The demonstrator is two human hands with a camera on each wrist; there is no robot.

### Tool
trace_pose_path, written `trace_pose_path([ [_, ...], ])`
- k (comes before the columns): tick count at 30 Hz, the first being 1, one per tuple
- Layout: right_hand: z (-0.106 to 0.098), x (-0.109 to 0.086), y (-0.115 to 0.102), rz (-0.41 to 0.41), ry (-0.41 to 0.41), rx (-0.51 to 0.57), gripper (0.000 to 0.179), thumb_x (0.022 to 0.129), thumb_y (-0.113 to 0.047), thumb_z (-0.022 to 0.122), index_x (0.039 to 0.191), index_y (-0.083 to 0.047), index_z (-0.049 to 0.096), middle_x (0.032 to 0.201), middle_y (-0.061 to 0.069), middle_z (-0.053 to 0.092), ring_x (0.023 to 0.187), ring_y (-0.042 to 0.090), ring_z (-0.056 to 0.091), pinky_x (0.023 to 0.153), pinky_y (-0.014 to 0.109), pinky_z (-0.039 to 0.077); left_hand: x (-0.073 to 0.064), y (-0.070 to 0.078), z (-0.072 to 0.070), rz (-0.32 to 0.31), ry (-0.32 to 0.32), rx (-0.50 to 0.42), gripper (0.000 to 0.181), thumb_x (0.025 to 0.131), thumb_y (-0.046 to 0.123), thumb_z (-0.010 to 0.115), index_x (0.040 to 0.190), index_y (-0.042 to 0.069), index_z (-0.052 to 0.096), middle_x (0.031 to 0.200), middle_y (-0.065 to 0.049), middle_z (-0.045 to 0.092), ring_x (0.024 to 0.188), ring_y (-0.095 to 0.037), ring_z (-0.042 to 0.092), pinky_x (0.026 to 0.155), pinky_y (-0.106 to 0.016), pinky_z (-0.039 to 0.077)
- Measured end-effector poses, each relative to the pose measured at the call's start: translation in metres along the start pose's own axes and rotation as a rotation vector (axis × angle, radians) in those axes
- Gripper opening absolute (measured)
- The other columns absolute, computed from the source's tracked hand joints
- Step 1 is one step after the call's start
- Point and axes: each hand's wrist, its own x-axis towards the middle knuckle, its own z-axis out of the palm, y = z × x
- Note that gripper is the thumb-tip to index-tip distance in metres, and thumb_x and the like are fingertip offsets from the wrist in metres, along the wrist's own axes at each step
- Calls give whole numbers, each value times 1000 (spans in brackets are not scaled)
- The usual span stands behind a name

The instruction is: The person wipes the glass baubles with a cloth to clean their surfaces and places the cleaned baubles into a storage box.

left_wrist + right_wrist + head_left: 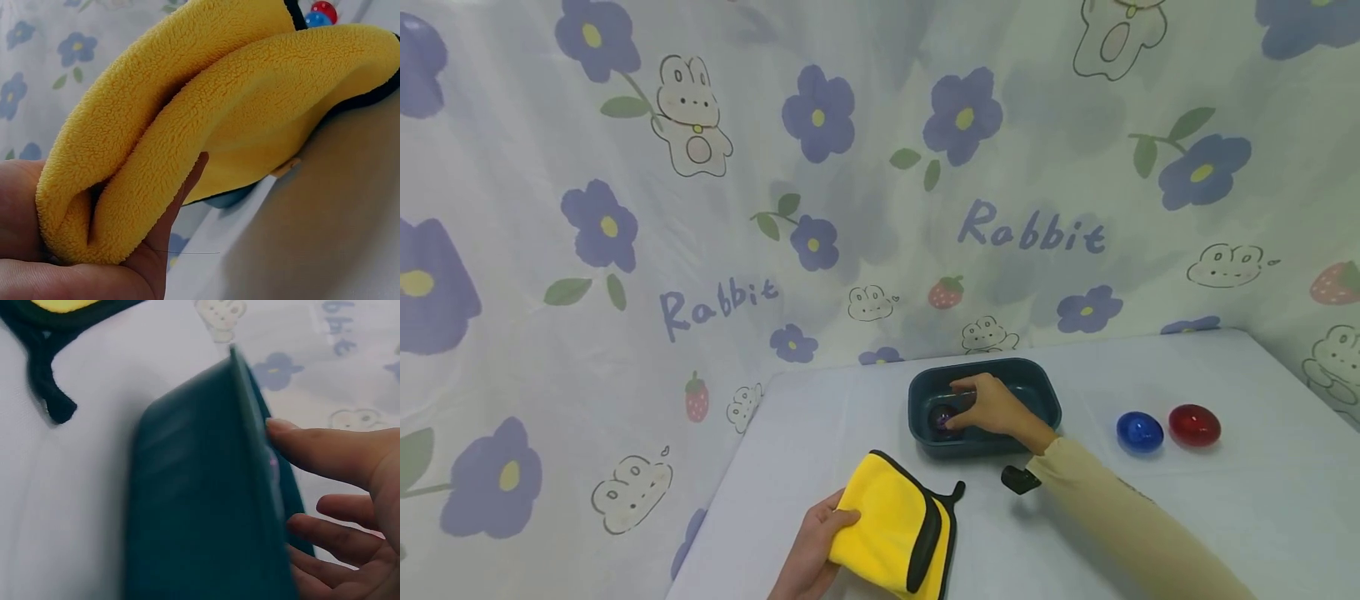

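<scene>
My left hand pinches a folded yellow towel with black edging and a black hanging loop. Close up in the left wrist view, the fluffy towel lies doubled between thumb and fingers. Over the dark teal basin reaches my right hand, thumb and fingers spread apart. A shiny dark purple ball sits in the basin's left part, beside the thumb tip. In the right wrist view, the basin wall hides most of the ball, and the fingers look loosely bent around no object.
A glossy blue egg-shaped piece and a red one lie on the white table, right of the basin. Behind the table hangs a flowered curtain. A black object shows beneath my right sleeve.
</scene>
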Motion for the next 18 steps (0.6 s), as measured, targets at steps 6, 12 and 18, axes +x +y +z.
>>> trace_pose_path([
  [6, -31, -16, -1, -48, 56, 14, 68, 82, -23, 86, 141, 1, 61, 141, 20, 65, 126, 39, 65, 100, 50, 57, 1, 0, 2, 3, 5, 1, 72, 99, 17, 57, 159, -9, 26, 124, -6, 67, 106, -13, 69, 91, -31, 60],
  [12, -69, -41, 2, -88, 105, 38, 64, 88, -25, 82, 141, 2, 59, 141, 24, 63, 127, 42, 64, 101, 50, 56, 1, 0, 3, 2, 8, -1, 72, 99, 17, 57, 159, -9, 25, 126, -6, 67, 106, -14, 69, 92, -31, 60],
  [18, -112, -78, 7, -89, 168, 36, 64, 90, -24, 79, 144, 2, 56, 144, 25, 61, 131, 44, 61, 103, 45, 53, 1, 0, 3, -7, 14, 8, 71, 99, 18, 57, 158, -8, 27, 126, -6, 66, 107, -14, 68, 92, -31, 59],
])
